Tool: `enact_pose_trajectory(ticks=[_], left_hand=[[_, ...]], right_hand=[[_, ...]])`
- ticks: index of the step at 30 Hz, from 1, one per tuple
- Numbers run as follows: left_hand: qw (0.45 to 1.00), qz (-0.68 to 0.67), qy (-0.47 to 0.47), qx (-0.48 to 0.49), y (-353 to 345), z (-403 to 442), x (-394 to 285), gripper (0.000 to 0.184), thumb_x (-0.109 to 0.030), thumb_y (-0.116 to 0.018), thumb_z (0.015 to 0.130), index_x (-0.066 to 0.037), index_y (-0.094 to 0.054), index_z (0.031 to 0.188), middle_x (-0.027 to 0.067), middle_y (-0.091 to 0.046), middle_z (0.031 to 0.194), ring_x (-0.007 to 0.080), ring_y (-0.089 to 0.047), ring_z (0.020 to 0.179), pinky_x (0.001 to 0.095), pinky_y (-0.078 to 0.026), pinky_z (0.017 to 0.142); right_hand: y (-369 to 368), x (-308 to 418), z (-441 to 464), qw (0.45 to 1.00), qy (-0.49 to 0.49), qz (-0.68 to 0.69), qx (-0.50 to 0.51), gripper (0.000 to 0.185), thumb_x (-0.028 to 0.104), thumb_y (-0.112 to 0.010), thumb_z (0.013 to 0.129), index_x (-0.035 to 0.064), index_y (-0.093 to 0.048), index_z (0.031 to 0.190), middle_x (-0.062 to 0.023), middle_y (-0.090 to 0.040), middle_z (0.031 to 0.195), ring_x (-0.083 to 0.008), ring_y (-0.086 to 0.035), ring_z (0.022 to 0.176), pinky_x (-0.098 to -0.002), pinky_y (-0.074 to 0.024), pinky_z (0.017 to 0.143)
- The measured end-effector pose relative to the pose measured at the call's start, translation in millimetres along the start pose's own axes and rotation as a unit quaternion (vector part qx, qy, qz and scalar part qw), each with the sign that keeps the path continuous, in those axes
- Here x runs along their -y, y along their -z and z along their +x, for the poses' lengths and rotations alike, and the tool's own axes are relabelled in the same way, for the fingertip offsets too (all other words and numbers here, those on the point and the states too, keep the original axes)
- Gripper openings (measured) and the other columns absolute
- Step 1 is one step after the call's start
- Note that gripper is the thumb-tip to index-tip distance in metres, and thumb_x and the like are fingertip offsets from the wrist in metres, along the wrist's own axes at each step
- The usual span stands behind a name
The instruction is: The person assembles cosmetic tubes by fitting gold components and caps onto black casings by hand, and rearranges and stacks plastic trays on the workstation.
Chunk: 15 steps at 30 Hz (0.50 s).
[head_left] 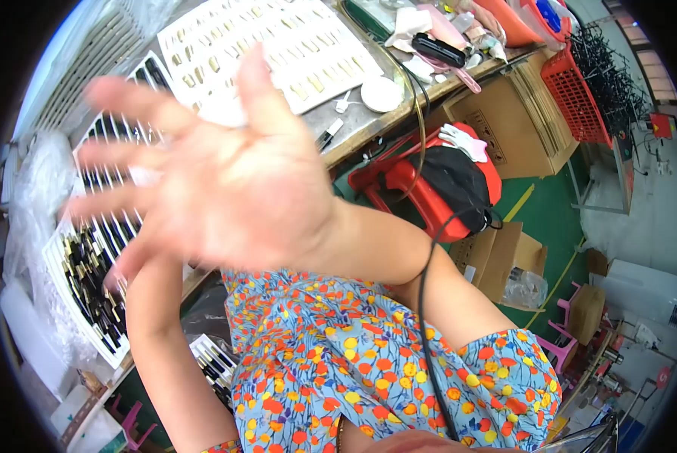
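My right hand (pixel 233 189) is raised close to the camera, palm towards me, fingers spread and slightly blurred, holding nothing. Behind it, my left forearm (pixel 157 302) reaches up, and my left hand is hidden. Beyond my right hand lies a white board (pixel 357 64) with rows of small gold-coloured pieces. A white tray of loose black tubes (pixel 93 291) with gold-coloured ends sits left of my left forearm. Slotted racks hold black tubes (pixel 101 170) behind my right fingers. A white round item (pixel 382 94) and a small black-and-white piece (pixel 330 134) rest near the table edge.
A black cable (pixel 423 317) hangs across my right arm and the floral clothing. Right of the table stand a red stool (pixel 433 211) with a black bag, cardboard boxes (pixel 504 121) and a red basket (pixel 576 94). Clear plastic (pixel 40 181) covers the left side.
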<state>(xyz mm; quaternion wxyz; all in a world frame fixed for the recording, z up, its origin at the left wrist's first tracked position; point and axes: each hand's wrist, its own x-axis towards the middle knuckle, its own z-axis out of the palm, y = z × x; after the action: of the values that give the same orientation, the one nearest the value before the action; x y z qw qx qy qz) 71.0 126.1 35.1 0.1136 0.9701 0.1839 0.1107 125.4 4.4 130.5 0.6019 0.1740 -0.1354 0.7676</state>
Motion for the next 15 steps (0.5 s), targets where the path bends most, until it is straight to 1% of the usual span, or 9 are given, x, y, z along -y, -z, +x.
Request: enact_pose_trajectory(ticks=[1,2,3,4,5,7,8,11,15], left_hand=[[1.0,-0.016,-0.001,-0.01,1.2,0.3,-0.7,0.036,-0.027,-0.045,0.085,-0.005,-0.056,0.112,0.0161,-0.057,0.111,0.0288,-0.052,0.102,0.0367,-0.039,0.09],[0.999,-0.032,-0.001,-0.019,1.8,0.8,-1.3,0.038,-0.029,-0.045,0.086,-0.004,-0.056,0.112,0.0165,-0.057,0.11,0.0289,-0.052,0.101,0.037,-0.038,0.09],[0.998,-0.05,0.001,-0.028,2.0,1.2,-1.8,0.039,-0.031,-0.045,0.087,-0.003,-0.055,0.112,0.0169,-0.057,0.11,0.029,-0.052,0.101,0.0374,-0.038,0.09],[0.982,-0.139,0.084,0.096,-25.8,14.8,26.4,0.039,-0.031,-0.042,0.087,-0.003,-0.055,0.112,0.0185,-0.058,0.107,0.0312,-0.053,0.097,0.0373,-0.04,0.088],[0.991,-0.074,0.04,0.1,-34.9,10.9,37.9,0.039,-0.029,-0.041,0.088,-0.001,-0.055,0.111,0.0196,-0.057,0.107,0.0318,-0.054,0.095,0.0359,-0.04,0.087],[0.993,0.039,-0.018,0.107,-43.1,8.9,48.0,0.026,-0.004,-0.045,0.083,-0.004,-0.054,0.107,0.0159,-0.057,0.101,0.0309,-0.054,0.094,0.036,-0.045,0.081],[0.993,0.039,-0.017,0.107,-42.3,9.1,48.3,0.026,-0.004,-0.045,0.083,-0.004,-0.054,0.107,0.0159,-0.057,0.101,0.0309,-0.054,0.094,0.036,-0.045,0.081],[0.988,0.077,-0.036,0.125,-38.0,9.4,45.2,0.026,-0.002,-0.046,0.081,-0.004,-0.054,0.106,0.0153,-0.057,0.103,0.0307,-0.055,0.093,0.0357,-0.045,0.081],[0.997,-0.035,0.02,0.072,-29.5,7.6,33.0,0.028,-0.012,-0.044,0.084,-0.005,-0.055,0.109,0.0167,-0.057,0.104,0.0308,-0.055,0.093,0.0357,-0.044,0.082]], right_hand=[[13.2,17.5,-11.9,0.99,0.042,-0.128,-0.043,0.08,0.069,-0.015,0.082,0.0084,-0.039,0.128,-0.0123,-0.043,0.125,-0.0243,-0.042,0.113,-0.0397,-0.0428,0.085],[31.8,35.8,-23.5,0.934,0.111,-0.331,-0.077,0.082,0.067,-0.012,0.083,0.0039,-0.041,0.126,-0.015,-0.04,0.129,-0.0261,-0.038,0.117,-0.0401,-0.0422,0.085],[50.9,57.0,-36.3,0.832,0.176,-0.515,-0.106,0.085,0.065,-0.008,0.084,-0.0006,-0.043,0.124,-0.0178,-0.037,0.132,-0.0278,-0.035,0.122,-0.0404,-0.0416,0.085],[61.6,82.8,-50.2,0.712,0.232,-0.648,-0.135,0.079,0.059,-0.008,0.088,-0.0002,-0.052,0.116,-0.0175,-0.038,0.131,-0.0242,-0.038,0.119,-0.0364,-0.0386,0.088],[74.4,110.2,-67.6,0.6,0.242,-0.741,-0.178,0.072,0.053,-0.01,0.091,0.0005,-0.053,0.115,-0.0176,-0.037,0.131,-0.0251,-0.038,0.119,-0.0349,-0.0362,0.09],[88.4,157.5,-103.9,0.359,0.265,-0.868,-0.219,0.046,0.039,-0.031,0.094,0.0055,-0.061,0.107,-0.0211,-0.037,0.129,-0.031,-0.033,0.122,-0.038,-0.0268,0.099],[99.3,181.8,-125.4,0.26,0.234,-0.913,-0.21,0.039,0.036,-0.039,0.091,0.0094,-0.062,0.107,-0.0243,-0.034,0.131,-0.0354,-0.033,0.121,-0.039,-0.024,0.101],[103.5,207.7,-168.8,0.077,0.092,-0.975,-0.189,0.033,0.036,-0.045,0.087,0.0164,-0.063,0.107,-0.0204,-0.026,0.139,-0.0383,-0.021,0.128,-0.0475,-0.0133,0.104],[107.3,208.5,-183.7,0.032,0.034,-0.983,-0.175,0.033,0.037,-0.047,0.086,0.0188,-0.063,0.107,-0.0157,-0.025,0.141,-0.0371,-0.016,0.131,-0.0538,-0.0067,0.103]])
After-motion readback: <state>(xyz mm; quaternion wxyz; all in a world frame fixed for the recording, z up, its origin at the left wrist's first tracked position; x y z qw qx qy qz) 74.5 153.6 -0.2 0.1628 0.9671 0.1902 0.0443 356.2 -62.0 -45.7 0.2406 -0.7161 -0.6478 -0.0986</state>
